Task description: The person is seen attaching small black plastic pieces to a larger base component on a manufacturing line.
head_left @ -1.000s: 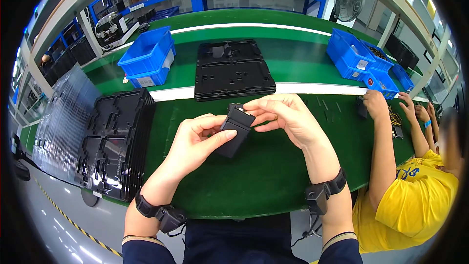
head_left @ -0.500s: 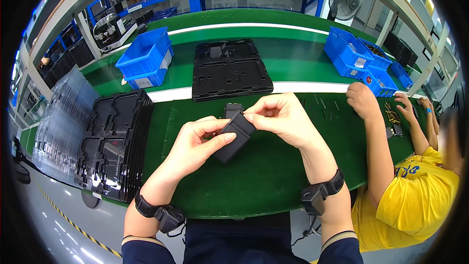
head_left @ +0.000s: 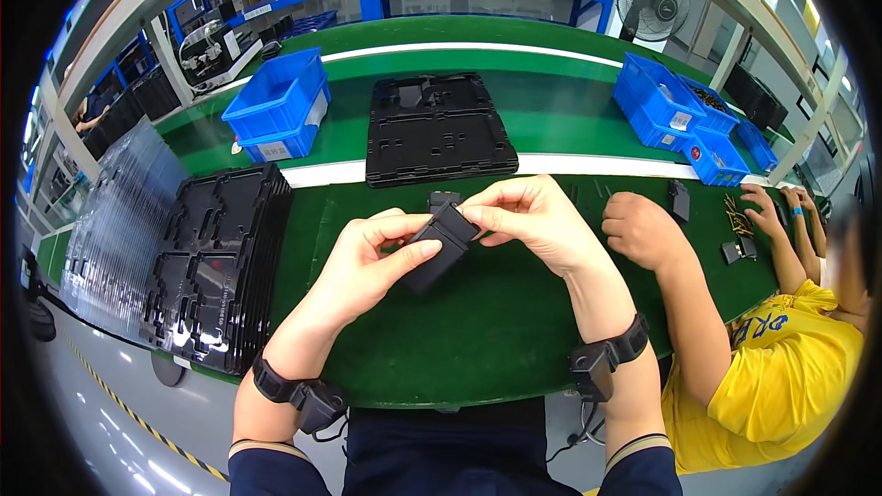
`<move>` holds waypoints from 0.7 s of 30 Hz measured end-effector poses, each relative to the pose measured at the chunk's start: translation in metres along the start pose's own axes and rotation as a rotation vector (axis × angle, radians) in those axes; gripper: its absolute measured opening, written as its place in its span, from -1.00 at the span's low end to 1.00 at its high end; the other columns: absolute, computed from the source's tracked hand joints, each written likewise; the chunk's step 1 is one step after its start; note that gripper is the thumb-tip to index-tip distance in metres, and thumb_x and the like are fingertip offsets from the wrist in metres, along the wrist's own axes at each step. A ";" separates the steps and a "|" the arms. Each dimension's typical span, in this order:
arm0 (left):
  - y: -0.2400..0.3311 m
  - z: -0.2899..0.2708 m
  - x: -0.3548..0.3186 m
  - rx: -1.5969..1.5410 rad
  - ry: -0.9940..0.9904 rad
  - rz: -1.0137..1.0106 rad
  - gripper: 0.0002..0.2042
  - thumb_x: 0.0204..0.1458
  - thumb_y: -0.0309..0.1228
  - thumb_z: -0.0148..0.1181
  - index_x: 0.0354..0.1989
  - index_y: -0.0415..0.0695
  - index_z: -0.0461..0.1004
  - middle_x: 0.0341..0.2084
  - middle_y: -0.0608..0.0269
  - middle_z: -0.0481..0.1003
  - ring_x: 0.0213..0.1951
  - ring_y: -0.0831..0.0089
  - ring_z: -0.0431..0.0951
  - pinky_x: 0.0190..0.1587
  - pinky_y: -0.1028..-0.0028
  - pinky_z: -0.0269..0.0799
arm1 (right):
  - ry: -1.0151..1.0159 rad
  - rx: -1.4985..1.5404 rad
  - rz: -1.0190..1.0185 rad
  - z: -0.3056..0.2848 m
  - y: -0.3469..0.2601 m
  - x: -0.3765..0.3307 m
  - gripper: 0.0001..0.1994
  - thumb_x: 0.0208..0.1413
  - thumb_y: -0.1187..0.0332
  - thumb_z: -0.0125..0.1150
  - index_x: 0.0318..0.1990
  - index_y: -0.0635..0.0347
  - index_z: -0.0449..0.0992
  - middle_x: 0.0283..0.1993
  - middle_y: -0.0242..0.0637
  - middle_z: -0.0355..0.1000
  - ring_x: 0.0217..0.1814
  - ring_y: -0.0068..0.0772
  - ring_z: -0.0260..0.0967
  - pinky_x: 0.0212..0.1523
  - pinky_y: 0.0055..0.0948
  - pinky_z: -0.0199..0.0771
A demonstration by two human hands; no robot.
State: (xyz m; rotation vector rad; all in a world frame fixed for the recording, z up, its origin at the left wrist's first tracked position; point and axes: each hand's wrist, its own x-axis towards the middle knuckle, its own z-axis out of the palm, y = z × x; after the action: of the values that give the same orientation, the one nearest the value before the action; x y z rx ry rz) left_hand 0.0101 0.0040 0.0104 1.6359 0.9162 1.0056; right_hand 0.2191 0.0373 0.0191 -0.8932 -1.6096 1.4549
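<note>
My left hand [head_left: 367,262] grips a black rectangular plastic case [head_left: 448,255] between thumb and fingers, holding it tilted above the green work surface. At the case's upper right end, my right hand [head_left: 525,225] is closed in a pinch. Whether a small part sits between those fingertips I cannot make out. Just beyond the case lies another small black block [head_left: 445,198], partly hidden by it. Both wrists wear black straps with a box-like module.
A black moulded tray [head_left: 439,129] lies ahead. At left stand stacked black trays [head_left: 216,266] and clear trays [head_left: 119,211]. Blue bins stand far left [head_left: 276,96] and far right [head_left: 657,96]. A co-worker's hand [head_left: 643,230] is close on my right, near another black case [head_left: 679,201].
The co-worker's nearer hand has come left and closer to me, and a black case now shows beside it. My hands stay nearly in place, with the held case shifted slightly.
</note>
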 end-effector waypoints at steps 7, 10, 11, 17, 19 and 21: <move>-0.005 -0.005 0.005 -0.114 0.159 0.011 -0.76 -0.04 -0.52 0.15 -0.15 -0.26 0.47 -0.32 0.35 0.46 -0.26 0.63 0.40 -0.09 0.60 0.27 | 0.401 -0.516 -0.053 -0.054 -0.009 -0.006 -0.83 -0.05 0.33 0.17 -0.37 0.25 0.54 -0.49 -0.31 0.48 -0.43 -0.55 0.43 -0.39 -0.59 0.40; -0.011 -0.008 0.006 -0.166 0.198 -0.013 -0.75 -0.03 -0.51 0.15 -0.13 -0.24 0.46 -0.29 0.34 0.47 -0.26 0.65 0.40 -0.10 0.61 0.29 | 0.391 -0.983 0.077 -0.056 0.019 0.005 -0.91 -0.21 0.39 0.21 -0.52 0.18 0.54 -0.56 -0.18 0.45 -0.45 -0.29 0.45 -0.36 -0.39 0.43; -0.013 -0.009 0.005 -0.164 0.201 -0.015 -0.75 -0.03 -0.51 0.15 -0.13 -0.24 0.46 -0.29 0.34 0.47 -0.26 0.65 0.40 -0.10 0.61 0.29 | 0.416 -1.058 0.080 -0.048 0.026 0.010 -0.89 -0.25 0.42 0.23 -0.50 0.23 0.53 -0.59 -0.20 0.44 -0.52 -0.35 0.43 -0.41 -0.44 0.40; -0.020 -0.005 0.008 0.069 0.265 0.108 -0.74 -0.05 -0.45 0.18 -0.15 -0.18 0.49 -0.54 0.45 0.31 -0.46 0.68 0.23 -0.32 0.64 0.20 | 0.524 -1.478 0.208 -0.022 0.044 0.029 -0.94 -0.20 0.52 0.16 -0.50 0.23 0.52 -0.44 -0.07 0.47 -0.32 -0.11 0.47 -0.31 -0.32 0.49; -0.021 -0.004 0.009 0.057 0.273 0.124 -0.74 -0.05 -0.45 0.18 -0.15 -0.19 0.49 -0.54 0.45 0.32 -0.45 0.68 0.24 -0.31 0.63 0.20 | 0.515 -1.502 0.238 -0.013 0.039 0.034 -0.92 -0.19 0.54 0.13 -0.48 0.26 0.52 -0.42 -0.06 0.47 -0.30 -0.12 0.47 -0.30 -0.33 0.49; -0.021 -0.002 0.009 0.032 0.269 0.148 -0.73 -0.04 -0.46 0.17 -0.13 -0.19 0.47 -0.52 0.45 0.33 -0.41 0.68 0.28 -0.27 0.63 0.23 | 0.504 -1.511 0.309 -0.016 0.040 0.037 -0.90 -0.17 0.57 0.09 -0.45 0.28 0.52 -0.38 -0.06 0.48 -0.28 -0.12 0.47 -0.28 -0.32 0.50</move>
State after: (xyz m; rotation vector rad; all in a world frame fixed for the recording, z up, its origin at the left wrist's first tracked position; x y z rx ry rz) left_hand 0.0091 0.0180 -0.0077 1.6397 1.0020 1.3432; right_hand 0.2168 0.0817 -0.0166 -2.1348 -2.0357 -0.1755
